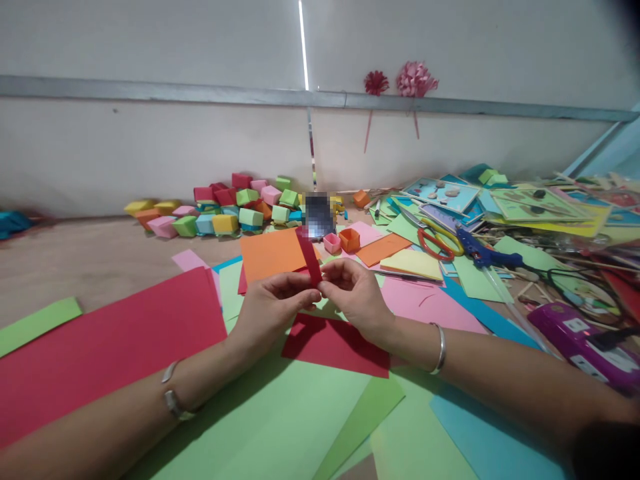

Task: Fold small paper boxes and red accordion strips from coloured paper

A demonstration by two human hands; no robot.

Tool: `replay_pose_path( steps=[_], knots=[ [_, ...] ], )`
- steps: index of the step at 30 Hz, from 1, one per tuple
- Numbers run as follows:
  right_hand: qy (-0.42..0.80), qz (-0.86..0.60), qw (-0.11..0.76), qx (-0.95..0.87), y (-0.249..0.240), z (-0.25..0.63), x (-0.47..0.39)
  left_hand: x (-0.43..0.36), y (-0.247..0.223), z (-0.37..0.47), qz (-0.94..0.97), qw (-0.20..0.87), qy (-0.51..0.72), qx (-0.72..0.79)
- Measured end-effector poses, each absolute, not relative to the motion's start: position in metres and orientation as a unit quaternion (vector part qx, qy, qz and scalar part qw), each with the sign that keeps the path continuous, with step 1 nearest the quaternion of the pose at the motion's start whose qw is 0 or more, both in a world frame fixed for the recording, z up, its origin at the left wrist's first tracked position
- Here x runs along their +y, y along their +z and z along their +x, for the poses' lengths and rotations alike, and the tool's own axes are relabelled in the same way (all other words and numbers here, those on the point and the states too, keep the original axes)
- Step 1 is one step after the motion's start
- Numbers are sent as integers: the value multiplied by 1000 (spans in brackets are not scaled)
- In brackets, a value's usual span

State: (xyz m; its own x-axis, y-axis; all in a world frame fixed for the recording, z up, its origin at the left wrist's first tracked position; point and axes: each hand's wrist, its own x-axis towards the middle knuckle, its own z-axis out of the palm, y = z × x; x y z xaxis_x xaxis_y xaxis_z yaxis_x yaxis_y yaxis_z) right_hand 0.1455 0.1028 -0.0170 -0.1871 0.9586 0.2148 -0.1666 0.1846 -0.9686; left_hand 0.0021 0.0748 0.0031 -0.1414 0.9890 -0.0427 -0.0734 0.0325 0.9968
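A narrow strip of red paper (311, 259) stands up between my hands at the middle of the view. My left hand (275, 303) pinches its lower end from the left. From the right, my right hand (357, 293) pinches the same end, and the fingertips of both hands nearly meet. Beneath them a red paper piece (340, 343) lies on large light green sheets (260, 407). An orange sheet (270, 253) is just behind my left hand.
Small folded paper boxes (225, 223) are heaped at the back. Scissors (440, 243), a blue glue gun (485, 253) and a purple device (583, 340) lie at the right. A big red sheet (125, 347) covers the left. Two paper flowers (417, 80) are on the wall.
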Motion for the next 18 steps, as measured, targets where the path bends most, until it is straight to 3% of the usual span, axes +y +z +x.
replay_pose_path(
  steps=[10,18],
  knots=[
    [574,-370,480,-550,-12,147,102,73,5,0,471,494,525,509],
    [494,-346,488,-631,-16,148,104,75,0,-3,487,509,500,504]
  ],
)
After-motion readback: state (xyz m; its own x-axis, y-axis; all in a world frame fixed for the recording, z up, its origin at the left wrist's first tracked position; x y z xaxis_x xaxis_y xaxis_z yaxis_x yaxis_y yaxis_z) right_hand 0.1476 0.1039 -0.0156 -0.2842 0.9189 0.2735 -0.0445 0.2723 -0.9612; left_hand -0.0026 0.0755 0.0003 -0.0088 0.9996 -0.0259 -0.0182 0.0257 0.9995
